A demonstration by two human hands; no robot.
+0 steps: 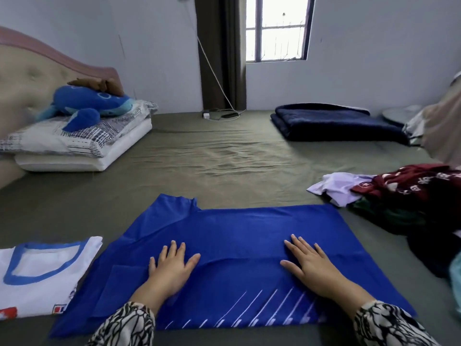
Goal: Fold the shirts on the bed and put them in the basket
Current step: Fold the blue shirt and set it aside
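Blue polyester shirt with white diagonal stripes lies spread on the olive-sheeted bed; left hand and right hand press flat on it, fingers straight.

- Left hand lies flat, palm down, fingers straight and slightly spread, pointing away from the body.
- Right hand lies flat likewise, fingers straight, thumb out.
- Both forearms reach forward in black-and-white patterned sleeves.

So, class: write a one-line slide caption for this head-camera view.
Both hands, left and right, press flat on a blue shirt spread across the bed.
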